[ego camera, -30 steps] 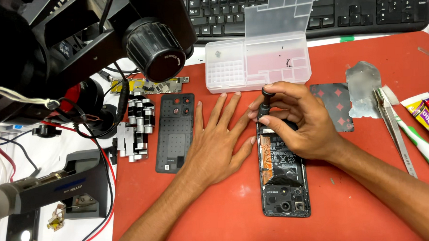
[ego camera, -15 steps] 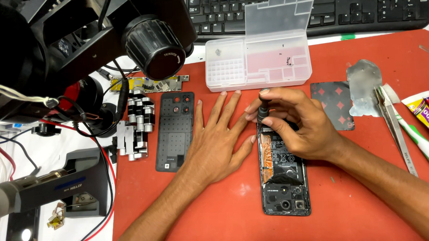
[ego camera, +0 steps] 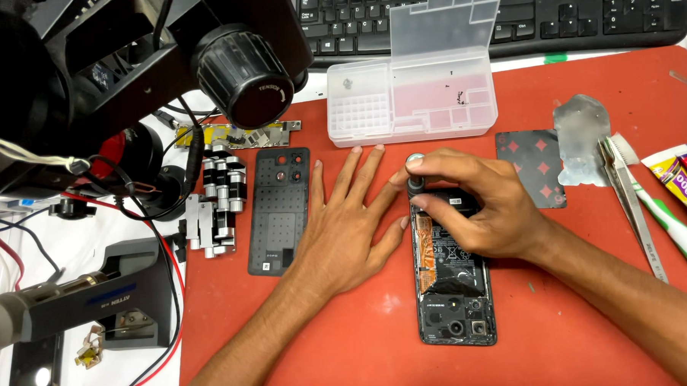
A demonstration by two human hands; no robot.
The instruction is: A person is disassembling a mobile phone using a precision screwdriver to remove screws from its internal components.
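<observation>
At the centre of the red surface (ego camera: 584,93) lies the opened black phone with exposed internals (ego camera: 452,288), steadied at nine o'clock by the left hand (ego camera: 343,223), fingers spread flat. The right hand (ego camera: 477,211) pinches a small round-capped precision screwdriver (ego camera: 415,175) upright over the phone's twelve o'clock end, likely to turn a screw.

phone (ego camera: 453,288) top: under right hand (ego camera: 473,211) | keyboard (ego camera: 505,12): cropped

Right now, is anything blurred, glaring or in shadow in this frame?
Head view: even light, no harsh glare; right hand and opened phone are sharp; the microscope at top left looms dark and soft; left hand casts only a faint shadow on the red mat.
</observation>
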